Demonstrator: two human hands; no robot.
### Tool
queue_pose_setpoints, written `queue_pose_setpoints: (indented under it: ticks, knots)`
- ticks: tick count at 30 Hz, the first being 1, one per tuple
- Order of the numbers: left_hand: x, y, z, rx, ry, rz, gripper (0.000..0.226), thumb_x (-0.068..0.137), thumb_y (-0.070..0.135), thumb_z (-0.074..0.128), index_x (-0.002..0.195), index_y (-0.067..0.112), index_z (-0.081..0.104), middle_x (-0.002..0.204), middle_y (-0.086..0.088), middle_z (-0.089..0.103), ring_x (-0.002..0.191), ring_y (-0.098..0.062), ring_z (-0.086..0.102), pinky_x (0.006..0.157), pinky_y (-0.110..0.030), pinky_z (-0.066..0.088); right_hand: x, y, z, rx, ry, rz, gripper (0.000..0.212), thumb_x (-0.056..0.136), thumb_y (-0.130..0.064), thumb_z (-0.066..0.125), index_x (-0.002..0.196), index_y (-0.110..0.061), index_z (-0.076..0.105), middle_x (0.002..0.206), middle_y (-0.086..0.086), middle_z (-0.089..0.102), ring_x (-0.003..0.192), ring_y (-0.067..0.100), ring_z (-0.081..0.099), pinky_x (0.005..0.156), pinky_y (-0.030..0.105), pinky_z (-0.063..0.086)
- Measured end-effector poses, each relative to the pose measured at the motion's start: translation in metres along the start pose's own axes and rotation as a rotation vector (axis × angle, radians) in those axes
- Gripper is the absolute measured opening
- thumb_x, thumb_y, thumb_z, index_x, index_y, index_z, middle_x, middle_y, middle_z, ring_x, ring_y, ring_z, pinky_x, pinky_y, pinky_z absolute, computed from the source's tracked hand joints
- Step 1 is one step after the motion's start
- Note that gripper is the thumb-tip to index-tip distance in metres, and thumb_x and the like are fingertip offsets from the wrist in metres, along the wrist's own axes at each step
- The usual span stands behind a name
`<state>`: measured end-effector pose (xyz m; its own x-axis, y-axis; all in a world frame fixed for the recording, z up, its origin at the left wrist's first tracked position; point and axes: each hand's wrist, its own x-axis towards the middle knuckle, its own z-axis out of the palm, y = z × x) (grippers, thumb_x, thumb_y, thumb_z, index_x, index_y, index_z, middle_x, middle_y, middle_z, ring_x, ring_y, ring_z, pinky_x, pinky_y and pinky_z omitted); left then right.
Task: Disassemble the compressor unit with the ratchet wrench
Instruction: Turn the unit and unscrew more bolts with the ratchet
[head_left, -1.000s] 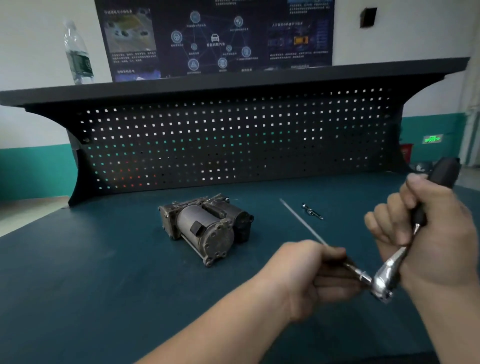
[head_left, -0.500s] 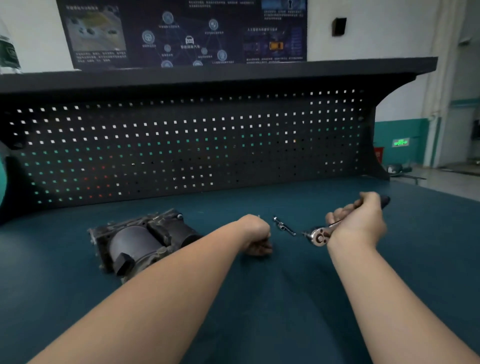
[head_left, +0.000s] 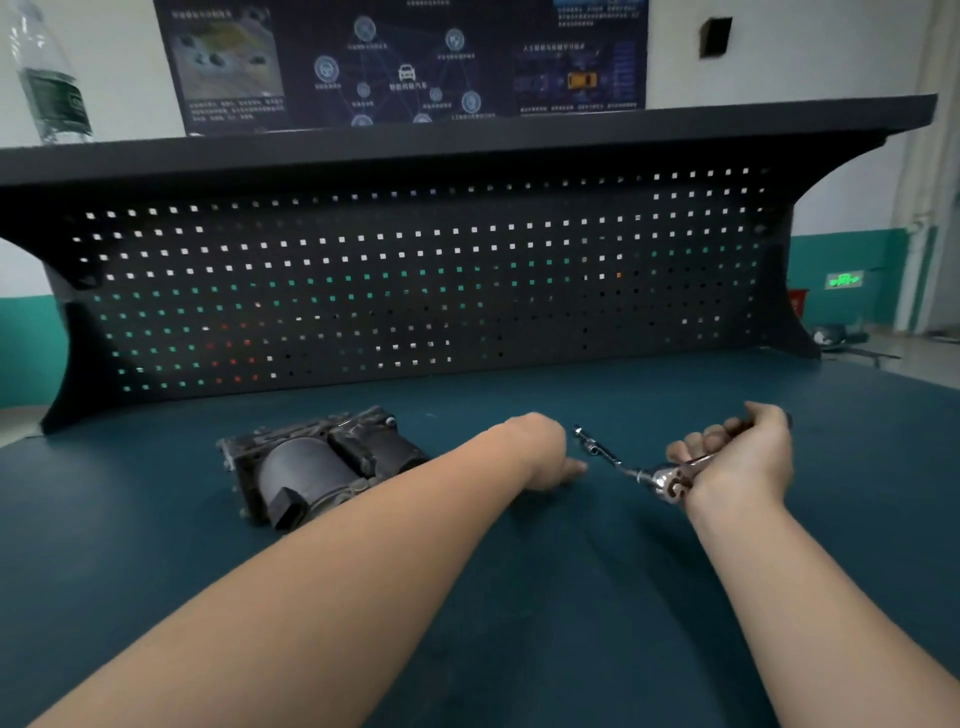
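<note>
The grey compressor unit (head_left: 322, 467) lies on its side on the teal bench mat, left of centre. My left hand (head_left: 545, 452) is down on the mat just to its right, seen from behind the wrist, with fingertips stretched flat toward the right and nothing visible in them. My right hand (head_left: 743, 457) grips the handle of the ratchet wrench (head_left: 670, 483), whose chrome head points left, low over the mat. A small metal socket piece (head_left: 595, 447) lies on the mat between my hands, its near end close to the wrench head. I cannot tell whether they touch.
A black pegboard back panel (head_left: 415, 291) with a shelf on top closes off the far side of the bench. A plastic water bottle (head_left: 49, 78) stands on the shelf at the far left. The bench mat (head_left: 571, 597) stretches toward me between my forearms.
Both hands went from raised near me, joined on the wrench and a long thin rod, down and forward to the mat. The rod is out of sight. The left fingers have uncurled slightly.
</note>
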<state>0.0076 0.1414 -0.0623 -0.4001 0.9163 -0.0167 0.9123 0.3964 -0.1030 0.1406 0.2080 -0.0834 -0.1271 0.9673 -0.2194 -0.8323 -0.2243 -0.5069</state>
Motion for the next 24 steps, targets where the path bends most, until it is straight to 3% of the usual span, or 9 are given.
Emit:
queue_pose_setpoints:
  ticks: [3, 7, 10, 13, 16, 18, 21, 22, 24]
  knots:
    - [-0.047, -0.019, -0.002, -0.184, 0.343, -0.025, 0.042, 0.095, 0.042, 0.042, 0.068, 0.010, 0.044, 0.076, -0.008, 0.051, 0.073, -0.029, 0.048, 0.063, -0.030, 0.037, -0.001, 0.009, 0.000, -0.115, -0.053, 0.115, 0.035, 0.084, -0.040, 0.047, 0.059, -0.019, 0.033, 0.042, -0.005, 0.028, 0.033, 0.013, 0.022, 0.041, 0.017, 0.019]
    - [-0.119, -0.075, -0.001, -0.293, 0.839, -0.089, 0.033, 0.091, 0.036, 0.046, 0.068, 0.012, 0.049, 0.063, -0.003, 0.057, 0.065, -0.028, 0.052, 0.057, -0.032, 0.037, -0.009, 0.031, 0.006, -0.560, -0.086, -0.066, 0.031, 0.088, -0.041, 0.045, 0.069, -0.017, 0.040, 0.053, 0.000, 0.042, 0.044, 0.016, 0.038, 0.043, 0.024, 0.027]
    - [-0.155, -0.130, 0.005, -0.485, 0.988, -0.280, 0.026, 0.090, 0.032, 0.051, 0.071, 0.014, 0.055, 0.063, 0.004, 0.057, 0.066, -0.021, 0.054, 0.055, -0.029, 0.035, -0.016, 0.041, 0.002, -0.714, -0.088, -0.044, 0.027, 0.091, -0.034, 0.042, 0.074, -0.012, 0.042, 0.060, 0.008, 0.050, 0.043, 0.021, 0.043, 0.043, 0.025, 0.035]
    - [-0.168, -0.161, 0.024, -0.551, 0.807, -0.401, 0.029, 0.088, 0.045, 0.054, 0.084, 0.017, 0.052, 0.076, 0.006, 0.058, 0.078, -0.021, 0.056, 0.058, -0.026, 0.037, -0.016, 0.042, -0.006, -0.776, -0.077, 0.005, 0.021, 0.093, -0.021, 0.042, 0.078, -0.006, 0.045, 0.063, 0.014, 0.059, 0.043, 0.023, 0.055, 0.043, 0.027, 0.044]
    - [-0.171, -0.165, 0.042, -0.360, 0.564, -0.401, 0.048, 0.086, 0.066, 0.034, 0.082, 0.019, 0.043, 0.075, 0.001, 0.054, 0.075, -0.026, 0.053, 0.061, -0.032, 0.039, -0.015, 0.041, -0.008, -0.846, -0.052, 0.016, 0.016, 0.092, -0.012, 0.047, 0.105, -0.002, 0.047, 0.080, 0.024, 0.065, 0.050, 0.029, 0.065, 0.041, 0.029, 0.052]
    - [-0.172, -0.164, 0.044, -0.188, 0.547, -0.384, 0.056, 0.080, 0.075, 0.020, 0.078, 0.024, 0.042, 0.067, 0.006, 0.050, 0.066, -0.023, 0.049, 0.054, -0.031, 0.036, -0.012, 0.038, -0.008, -0.892, 0.005, 0.008, 0.030, 0.091, -0.008, 0.051, 0.119, -0.004, 0.041, 0.088, 0.025, 0.065, 0.052, 0.030, 0.064, 0.038, 0.027, 0.050]
    - [-0.172, -0.160, 0.046, -0.051, 0.536, -0.330, 0.063, 0.073, 0.082, 0.016, 0.083, 0.025, 0.040, 0.065, 0.009, 0.045, 0.064, -0.021, 0.046, 0.049, -0.029, 0.031, -0.010, 0.034, -0.008, -1.097, 0.074, -0.071, 0.032, 0.088, -0.007, 0.055, 0.116, -0.003, 0.040, 0.088, 0.021, 0.067, 0.045, 0.023, 0.061, 0.034, 0.022, 0.044]
    - [-0.171, -0.161, 0.048, -0.054, 0.533, -0.330, 0.062, 0.073, 0.081, 0.016, 0.083, 0.025, 0.040, 0.067, 0.009, 0.045, 0.065, -0.021, 0.046, 0.050, -0.029, 0.032, -0.011, 0.036, -0.008, -1.158, 0.091, -0.086, 0.032, 0.087, -0.008, 0.056, 0.113, -0.002, 0.040, 0.086, 0.021, 0.067, 0.049, 0.023, 0.063, 0.037, 0.025, 0.046]
    - [-0.171, -0.161, 0.052, -0.111, 0.532, -0.332, 0.058, 0.073, 0.080, 0.015, 0.077, 0.025, 0.037, 0.065, 0.008, 0.046, 0.063, -0.022, 0.046, 0.049, -0.029, 0.032, -0.016, 0.037, -0.008, -1.294, 0.141, -0.131, 0.034, 0.084, -0.012, 0.057, 0.110, -0.001, 0.039, 0.082, 0.023, 0.068, 0.075, 0.028, 0.067, 0.054, 0.037, 0.055]
